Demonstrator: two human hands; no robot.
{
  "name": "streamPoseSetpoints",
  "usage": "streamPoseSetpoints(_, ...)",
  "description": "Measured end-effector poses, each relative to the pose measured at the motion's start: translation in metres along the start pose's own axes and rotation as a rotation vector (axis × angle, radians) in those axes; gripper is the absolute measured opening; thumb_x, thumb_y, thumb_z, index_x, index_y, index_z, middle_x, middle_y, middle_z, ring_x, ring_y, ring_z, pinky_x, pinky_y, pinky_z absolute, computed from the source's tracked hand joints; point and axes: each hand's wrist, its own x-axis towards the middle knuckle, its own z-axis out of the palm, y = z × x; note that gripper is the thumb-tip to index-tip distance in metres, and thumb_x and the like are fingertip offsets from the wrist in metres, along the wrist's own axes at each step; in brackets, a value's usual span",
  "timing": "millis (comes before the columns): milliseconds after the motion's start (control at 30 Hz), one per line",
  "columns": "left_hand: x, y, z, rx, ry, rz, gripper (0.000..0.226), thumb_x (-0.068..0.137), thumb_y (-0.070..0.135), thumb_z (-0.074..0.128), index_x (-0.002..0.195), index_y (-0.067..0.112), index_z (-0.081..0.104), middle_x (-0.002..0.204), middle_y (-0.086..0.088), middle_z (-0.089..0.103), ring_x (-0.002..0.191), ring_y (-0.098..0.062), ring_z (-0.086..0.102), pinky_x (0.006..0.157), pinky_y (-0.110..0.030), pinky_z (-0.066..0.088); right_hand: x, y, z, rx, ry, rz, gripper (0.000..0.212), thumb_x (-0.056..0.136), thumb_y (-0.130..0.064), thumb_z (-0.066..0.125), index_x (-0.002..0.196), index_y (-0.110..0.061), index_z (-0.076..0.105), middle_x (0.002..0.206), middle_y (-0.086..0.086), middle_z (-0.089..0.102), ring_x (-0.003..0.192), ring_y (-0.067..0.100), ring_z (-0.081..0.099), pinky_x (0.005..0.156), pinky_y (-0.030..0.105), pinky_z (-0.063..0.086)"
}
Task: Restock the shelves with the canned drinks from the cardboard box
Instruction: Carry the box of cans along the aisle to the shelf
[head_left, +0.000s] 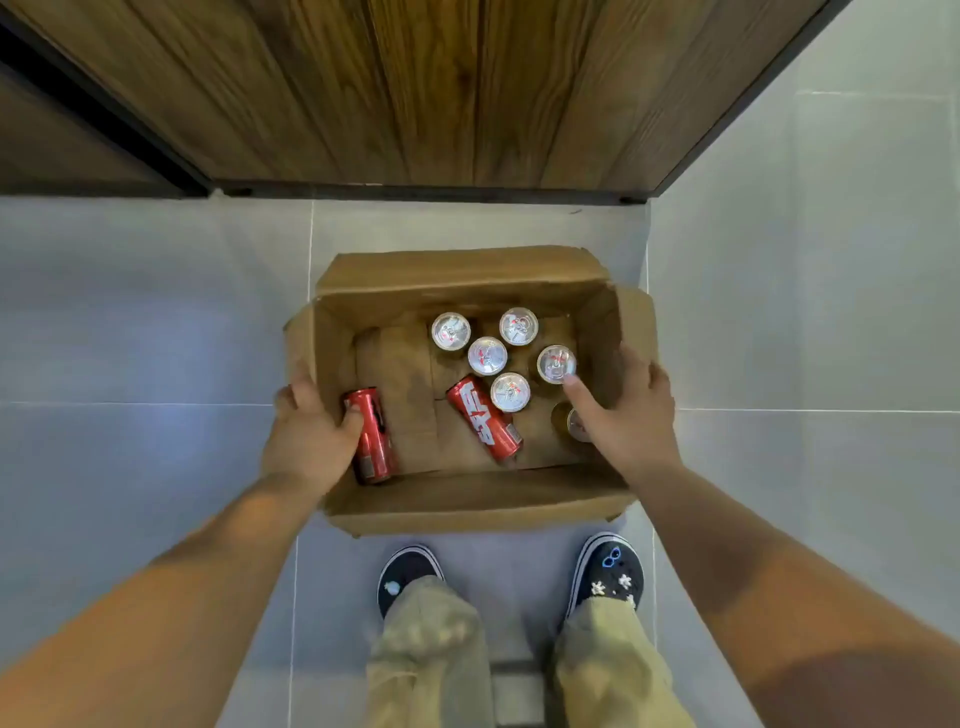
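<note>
1. Canned drinks (487, 356) sat inside the cardboard box (467, 499) on the tiled floor (156, 312): at least five upright, two red ones lying flat.
2. Likely full: heavy, rigid, slick-sided; best gripped round the body.
3. Left hand (306, 434) and right hand (631, 415) each clamped a box wall, thumb inside.

The pale tiled floor (156, 312) bears an open cardboard box (467, 501) and two dark shoes (609, 569).
</note>
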Motion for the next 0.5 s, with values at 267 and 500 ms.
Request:
streamPoseSetpoints(267,0.050,-0.038,0.056,0.083,0.098,0.021,0.077,0.095,0.026,0.042,0.147,0.029,-0.015,0.136,-0.028,0.041,0.106,-0.050,0.052,0.089,-0.050,0.041,0.044,0.059,0.038,-0.185,0.031,-0.042,0.076,0.090,-0.045,0.050,0.146,-0.042,-0.001,0.142,0.011,0.040,0.122,0.035,0.049,0.097,0.043,0.040)
streamPoseSetpoints(500,0.061,-0.044,0.063,0.024,0.219,-0.010,0.080,0.090,0.013,0.042,0.144,0.047,-0.005,0.084,-0.031,0.056,0.084,-0.048,0.056,0.077,-0.047,0.045,0.062,0.077,0.043,-0.269,0.090,-0.066,0.084,0.091,-0.009,0.041,0.138,-0.057,-0.010,0.088,0.013,0.056,0.081,0.034,0.056,0.078,0.038,0.043)
